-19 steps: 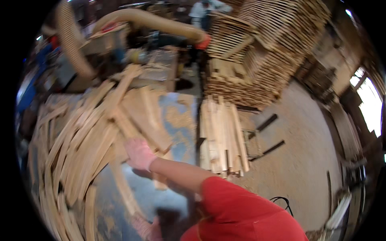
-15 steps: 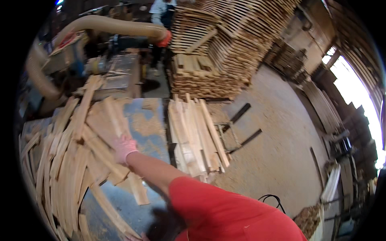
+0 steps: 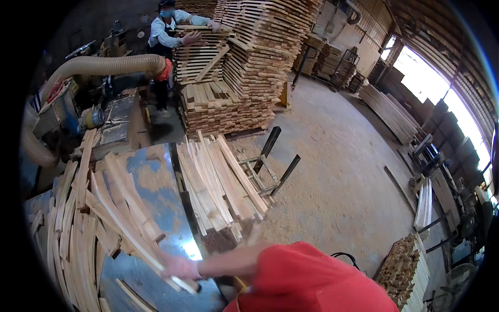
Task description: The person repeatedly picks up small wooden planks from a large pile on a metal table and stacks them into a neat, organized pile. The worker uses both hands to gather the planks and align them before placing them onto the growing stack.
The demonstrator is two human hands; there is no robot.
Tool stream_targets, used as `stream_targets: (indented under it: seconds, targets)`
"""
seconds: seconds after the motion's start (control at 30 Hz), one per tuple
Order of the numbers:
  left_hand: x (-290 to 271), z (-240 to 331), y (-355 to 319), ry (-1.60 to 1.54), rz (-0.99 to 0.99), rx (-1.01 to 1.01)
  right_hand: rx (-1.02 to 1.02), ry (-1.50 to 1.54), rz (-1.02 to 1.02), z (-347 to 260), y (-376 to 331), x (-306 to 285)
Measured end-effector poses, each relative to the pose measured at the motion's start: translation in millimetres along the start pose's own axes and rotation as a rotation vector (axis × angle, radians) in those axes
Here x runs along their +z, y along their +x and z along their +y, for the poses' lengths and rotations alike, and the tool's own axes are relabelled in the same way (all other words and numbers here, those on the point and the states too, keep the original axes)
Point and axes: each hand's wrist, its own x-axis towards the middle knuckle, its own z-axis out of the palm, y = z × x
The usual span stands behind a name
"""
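My right hand (image 3: 180, 267), in a pale pink glove, reaches across from the lower right and is closed round the near end of a long, slightly curved wooden strip (image 3: 122, 223). The strip slants over the blue-grey metal tabletop (image 3: 122, 270); motion blurs the hand a little. A wider board (image 3: 134, 200) lies just beyond it. To the left spreads a loose heap of wooden strips (image 3: 78, 244), some crossing one another. My left hand is out of the picture.
Right of the tabletop lies a bundle of strips (image 3: 218, 179), beside a metal frame with dark uprights (image 3: 269, 148). Tall stacked boards (image 3: 249, 67) stand behind, where a co-worker (image 3: 167, 34) handles boards. A ribbed hose (image 3: 104, 65) arches over machinery. Cut lumber (image 3: 403, 265) sits at lower right.
My right hand has come nearer from the boards and now grips a strip's near end. My left hand has gone from the lower edge. The view has shifted, showing the co-worker.
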Motion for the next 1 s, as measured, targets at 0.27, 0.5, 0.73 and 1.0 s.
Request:
stream_targets:
  seconds: [0.27,0.5,0.73,1.0]
  targets:
    - [-18.5,-8.7,-103.0,-1.157,-0.380,-0.523,-0.003,-0.236,-0.593,201.7,-133.1,147.9]
    - [26.8,-91.7,-292.3,-1.618,-0.011,-0.443,0.101,-0.736,-1.322,190.6,-125.8,221.4]
    - [30.8,-70.9,-425.5,-0.380,0.226,-0.906,-0.502,-1.126,-1.433,269.5,-234.8,332.8]
    - [-1.6,-41.5,-342.6,0.038,0.501,-0.823,0.129,-0.946,-1.697,248.9,-164.8,369.9]
